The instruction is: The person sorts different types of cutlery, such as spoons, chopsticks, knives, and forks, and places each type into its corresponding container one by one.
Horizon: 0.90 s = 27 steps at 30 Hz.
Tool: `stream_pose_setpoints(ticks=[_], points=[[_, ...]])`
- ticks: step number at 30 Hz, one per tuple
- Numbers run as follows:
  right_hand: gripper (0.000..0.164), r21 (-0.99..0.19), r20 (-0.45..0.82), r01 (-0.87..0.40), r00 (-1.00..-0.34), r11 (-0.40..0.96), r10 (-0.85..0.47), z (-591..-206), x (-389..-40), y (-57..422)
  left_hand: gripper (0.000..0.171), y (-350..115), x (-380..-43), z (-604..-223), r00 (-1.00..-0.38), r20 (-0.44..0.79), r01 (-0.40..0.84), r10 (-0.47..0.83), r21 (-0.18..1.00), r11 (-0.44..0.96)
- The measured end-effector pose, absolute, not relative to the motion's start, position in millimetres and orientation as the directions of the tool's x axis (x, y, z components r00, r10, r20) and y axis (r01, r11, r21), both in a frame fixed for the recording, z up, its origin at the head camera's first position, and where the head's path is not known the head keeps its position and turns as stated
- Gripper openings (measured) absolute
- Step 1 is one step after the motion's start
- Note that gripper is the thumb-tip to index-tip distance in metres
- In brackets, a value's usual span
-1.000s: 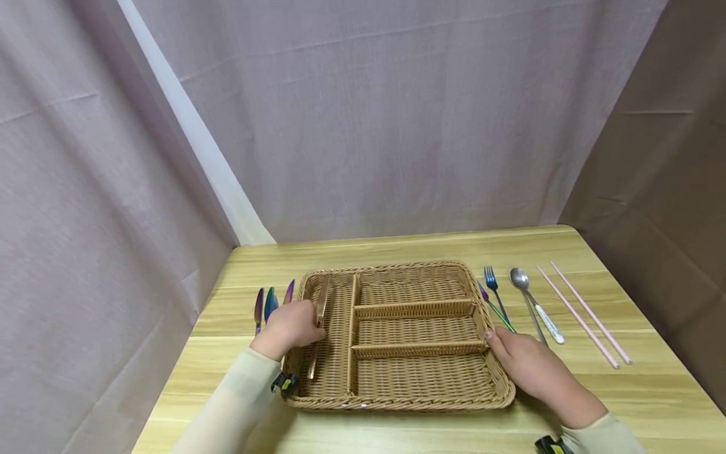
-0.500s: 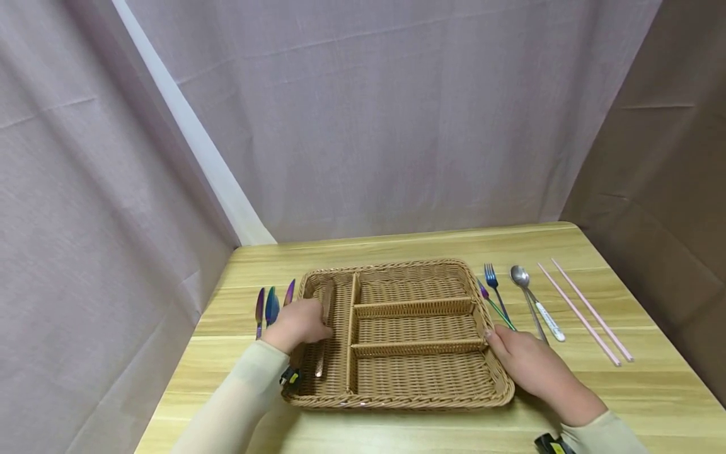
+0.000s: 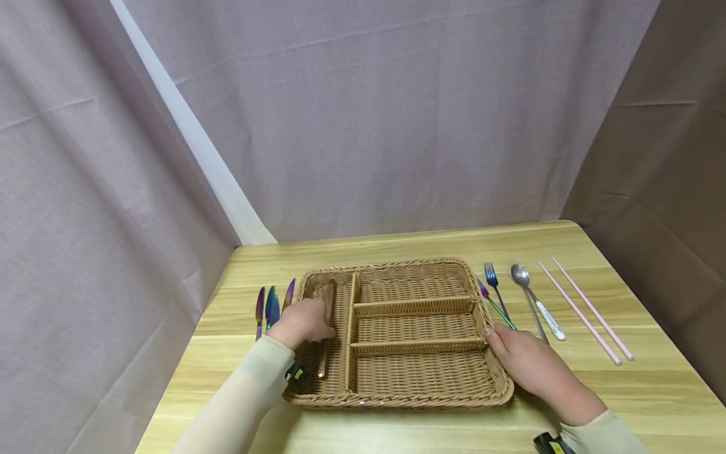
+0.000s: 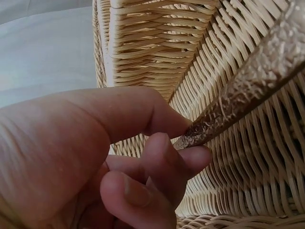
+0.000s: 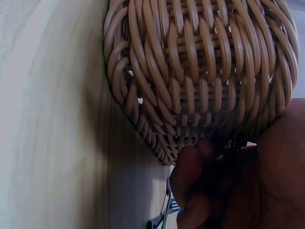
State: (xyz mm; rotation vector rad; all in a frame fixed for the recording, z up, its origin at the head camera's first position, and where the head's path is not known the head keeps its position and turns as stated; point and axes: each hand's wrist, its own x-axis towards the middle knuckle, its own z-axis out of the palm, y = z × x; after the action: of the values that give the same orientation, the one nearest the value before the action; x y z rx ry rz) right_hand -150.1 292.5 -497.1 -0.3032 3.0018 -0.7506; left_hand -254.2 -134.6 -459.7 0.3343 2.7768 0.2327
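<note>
The wicker tray [image 3: 422, 376] is rough-woven; inside it, a pebbled, shiny metal cutlery handle [image 4: 243, 98]. Left of the tray, glossy metal knives [image 3: 260, 305]; right, a polished metal spoon [image 3: 518, 273]; beneath, wood-grained tabletop [image 3: 442, 432]; behind, matt cloth curtain [image 3: 397, 132].

- No word, number or brand is legible in any view.
- White utensil handle [image 3: 550, 320]: bears small dark marks, too small to tell whether they are lettering or a pattern.
- Left wrist device [image 3: 293, 372]: a yellow patch on its dark body, too small to read.
- Right wrist device [image 3: 549, 444]: a similar yellow patch, likewise unreadable.
</note>
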Motion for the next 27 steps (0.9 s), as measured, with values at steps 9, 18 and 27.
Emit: stream_pose_setpoints(ticks=[9, 18, 27], points=[[0.040, -0.466, 0.002, -0.172, -0.981, 0.868, -0.193, -495.8, -150.6, 292.6, 0.034, -130.3, -253.3, -460.0, -0.913, -0.326, 0.199, 0.247, 0.174, 0.964], [0.038, -0.472, -0.006, -0.173, -0.980, 0.865, -0.199, -495.1, -150.4, 292.3, 0.038, -128.7, -250.5, -463.5, -0.915, -0.334, 0.197, 0.226, 0.120, 0.973], [0.038, -0.461, -0.006, -0.166, -0.982, 0.872, -0.191, -495.2, -150.3, 291.7, 0.027, -129.6, -252.0, -469.0, -0.915, -0.315, 0.214, 0.252, 0.149, 0.965]])
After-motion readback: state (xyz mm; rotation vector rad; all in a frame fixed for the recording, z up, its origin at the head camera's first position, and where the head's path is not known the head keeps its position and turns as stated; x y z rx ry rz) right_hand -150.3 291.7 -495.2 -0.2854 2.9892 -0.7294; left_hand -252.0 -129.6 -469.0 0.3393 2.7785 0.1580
